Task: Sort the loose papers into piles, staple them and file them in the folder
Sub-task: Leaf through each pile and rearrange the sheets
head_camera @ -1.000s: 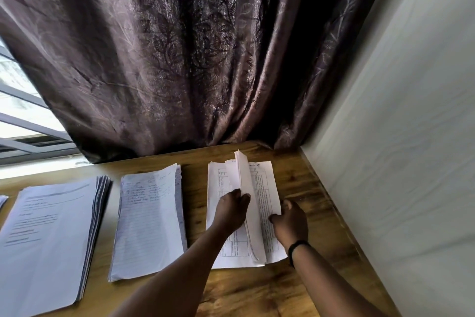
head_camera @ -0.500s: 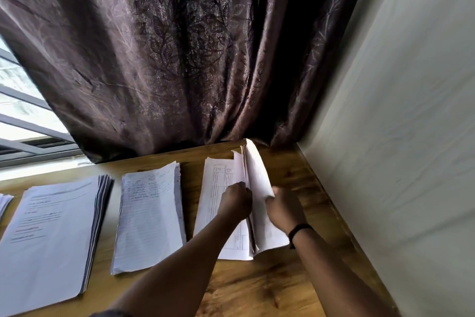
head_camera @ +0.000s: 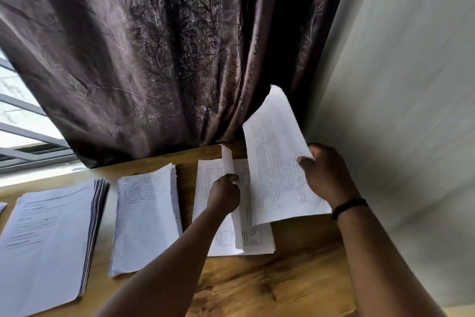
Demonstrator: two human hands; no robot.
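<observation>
White printed sheet (head_camera: 276,162) is lifted above the wooden table (head_camera: 295,273), pinched at its right edge by the right hand (head_camera: 325,175). Left hand (head_camera: 225,194) curls its fingers around raised pages of the right pile (head_camera: 253,234). Two more piles (head_camera: 145,216) lie left.

Daylight enters from the window (head_camera: 23,121) at left, overexposed; the curtain (head_camera: 159,59) stays dim with dark folds; wide-angle bending at the edges; paper print slightly soft.

Wooden table (head_camera: 295,278) under three paper piles (head_camera: 146,216)
</observation>
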